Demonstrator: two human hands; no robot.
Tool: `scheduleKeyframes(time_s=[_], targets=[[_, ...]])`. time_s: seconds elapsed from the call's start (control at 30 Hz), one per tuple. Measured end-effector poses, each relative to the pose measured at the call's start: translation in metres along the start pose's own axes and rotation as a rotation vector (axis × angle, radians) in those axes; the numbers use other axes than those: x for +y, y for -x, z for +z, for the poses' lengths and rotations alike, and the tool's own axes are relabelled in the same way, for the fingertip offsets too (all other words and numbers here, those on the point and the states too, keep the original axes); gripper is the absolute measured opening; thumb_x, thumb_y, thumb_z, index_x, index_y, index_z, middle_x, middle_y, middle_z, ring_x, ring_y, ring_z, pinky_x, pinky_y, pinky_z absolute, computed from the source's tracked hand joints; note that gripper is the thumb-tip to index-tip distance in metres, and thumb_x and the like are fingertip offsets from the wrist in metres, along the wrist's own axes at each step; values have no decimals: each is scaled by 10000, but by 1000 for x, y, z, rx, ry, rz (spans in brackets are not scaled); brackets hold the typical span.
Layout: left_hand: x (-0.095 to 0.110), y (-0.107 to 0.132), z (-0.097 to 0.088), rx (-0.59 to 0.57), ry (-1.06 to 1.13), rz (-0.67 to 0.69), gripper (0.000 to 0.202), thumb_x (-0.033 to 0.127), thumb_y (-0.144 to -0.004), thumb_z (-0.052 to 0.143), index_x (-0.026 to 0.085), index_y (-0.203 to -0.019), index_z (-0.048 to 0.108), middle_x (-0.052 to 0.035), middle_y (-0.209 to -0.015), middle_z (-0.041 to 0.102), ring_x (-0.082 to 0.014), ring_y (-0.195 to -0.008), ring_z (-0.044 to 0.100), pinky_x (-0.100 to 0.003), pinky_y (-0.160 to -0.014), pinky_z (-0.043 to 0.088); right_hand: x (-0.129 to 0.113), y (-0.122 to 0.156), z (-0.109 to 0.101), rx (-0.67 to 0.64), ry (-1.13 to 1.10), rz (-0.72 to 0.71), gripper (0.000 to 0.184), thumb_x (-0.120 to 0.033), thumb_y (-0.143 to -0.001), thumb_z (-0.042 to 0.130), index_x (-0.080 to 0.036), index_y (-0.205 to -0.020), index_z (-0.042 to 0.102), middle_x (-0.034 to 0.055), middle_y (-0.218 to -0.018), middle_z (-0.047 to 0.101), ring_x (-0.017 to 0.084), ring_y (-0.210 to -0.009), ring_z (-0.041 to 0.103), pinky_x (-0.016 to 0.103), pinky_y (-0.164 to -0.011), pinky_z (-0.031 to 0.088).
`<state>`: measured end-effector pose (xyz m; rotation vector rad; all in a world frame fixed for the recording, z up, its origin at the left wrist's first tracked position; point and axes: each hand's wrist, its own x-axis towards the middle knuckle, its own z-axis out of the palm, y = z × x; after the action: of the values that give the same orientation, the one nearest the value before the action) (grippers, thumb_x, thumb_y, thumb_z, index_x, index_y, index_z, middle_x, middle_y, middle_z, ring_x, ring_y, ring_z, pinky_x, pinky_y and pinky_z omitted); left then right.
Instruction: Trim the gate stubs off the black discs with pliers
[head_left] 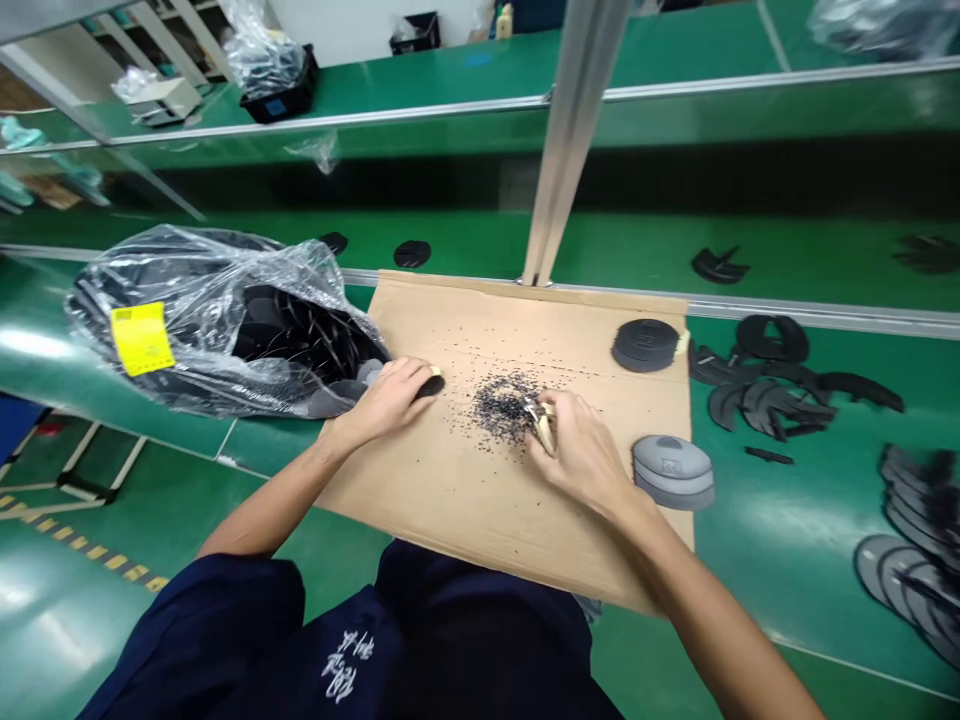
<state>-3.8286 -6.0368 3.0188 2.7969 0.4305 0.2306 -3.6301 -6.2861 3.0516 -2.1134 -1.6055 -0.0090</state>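
Observation:
My left hand (394, 397) rests on the cardboard sheet (450, 490) at the mouth of a clear plastic bag (202, 310) full of black parts, its fingers closed over a black piece (433, 384). My right hand (574, 445) is closed around a small tool with a pale handle (541, 420), beside a heap of black trimmings (501, 405). A stack of grey round parts (673, 470) lies just right of that hand. A stack of black discs (645, 344) sits at the sheet's far right corner.
The cardboard lies across a green workbench (750, 560). Loose black curved offcuts (772, 395) and more grey and black parts (911, 560) are spread to the right. A metal post (566, 150) rises behind the sheet. A yellow label (142, 338) is on the bag.

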Motion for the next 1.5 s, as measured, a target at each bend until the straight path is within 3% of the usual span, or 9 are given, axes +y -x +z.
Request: scheduleKeyframes(time_s=[0.13, 0.27, 0.43, 0.63, 0.77, 0.9, 1.17, 1.33, 1.5], targets=[[-5, 5, -6, 55, -3, 57, 454, 450, -941, 660, 175, -1297, 595, -160, -1277, 674, -344, -1181, 629, -464, -1015, 523, 2, 3, -1, -32, 208, -57, 214, -263, -990, 542, -147, -1149, 625, 150, -1047, 654, 290, -987, 543, 421, -872, 455], [20, -31, -30, 148, 90, 292, 408, 493, -1018, 548, 200, -1294, 611, -124, -1299, 682, -303, -1226, 638, -448, -1035, 539, 1, 5, -6, -43, 371, -47, 229, -338, -1021, 582, -190, -1184, 646, 125, -1126, 651, 294, -1065, 507, 457, -1006, 404], [102, -151, -48, 128, 165, 530, 280, 418, -1025, 540, 213, -1111, 711, -74, -1108, 757, -248, -1036, 698, -403, -943, 566, -1, 13, -3, -120, 319, -58, 169, -242, -1011, 561, -184, -1153, 631, 116, -1157, 649, 268, -1033, 512, 403, -885, 408], [199, -316, -8, -44, 100, 475, 274, 214, -968, 574, 169, -1197, 718, -125, -1277, 719, -290, -1248, 632, -434, -1120, 472, 3, 19, 4, -158, 272, -101, 156, -236, -989, 605, -173, -1130, 624, 87, -1062, 662, 255, -1024, 525, 400, -875, 396], [241, -375, 22, -54, 126, 403, 384, 138, -973, 520, 191, -1316, 684, -135, -1434, 643, -312, -1392, 530, -496, -1208, 375, 5, 20, 9, -136, 244, -97, 199, -287, -974, 661, -158, -1121, 628, 92, -1059, 662, 250, -1011, 525, 394, -851, 396], [256, -398, 40, -74, 206, 300, 266, 143, -926, 592, 177, -1124, 765, -170, -1336, 693, -379, -1368, 547, -599, -1205, 339, 6, 22, 14, -126, 224, -121, 172, -240, -953, 659, -146, -1095, 633, 91, -1051, 662, 245, -991, 526, 391, -816, 398], [223, -367, 8, 49, 647, 203, 294, 235, -869, 707, 129, -1143, 704, -143, -1240, 726, -269, -1218, 671, -425, -1126, 484, 7, 21, 11, -69, 262, -124, 148, -236, -921, 693, -178, -1045, 636, 67, -1002, 669, 241, -961, 530, 381, -809, 414], [159, -263, -33, 30, 1214, 110, 494, 538, -817, 776, 169, -1128, 676, -108, -1149, 754, -227, -1056, 727, -352, -894, 592, 13, 19, 5, 33, 248, -142, 121, -178, -907, 665, -194, -1025, 647, 74, -982, 676, 254, -934, 536, 388, -790, 422], [88, -140, -54, 218, 1503, -66, 432, 405, -724, 863, 147, -1036, 709, -71, -933, 773, -213, -901, 742, -337, -849, 591, 29, 16, 5, 41, 162, -154, 264, -123, -916, 550, -134, -1156, 660, 137, -997, 696, 303, -961, 576, 419, -788, 449]])
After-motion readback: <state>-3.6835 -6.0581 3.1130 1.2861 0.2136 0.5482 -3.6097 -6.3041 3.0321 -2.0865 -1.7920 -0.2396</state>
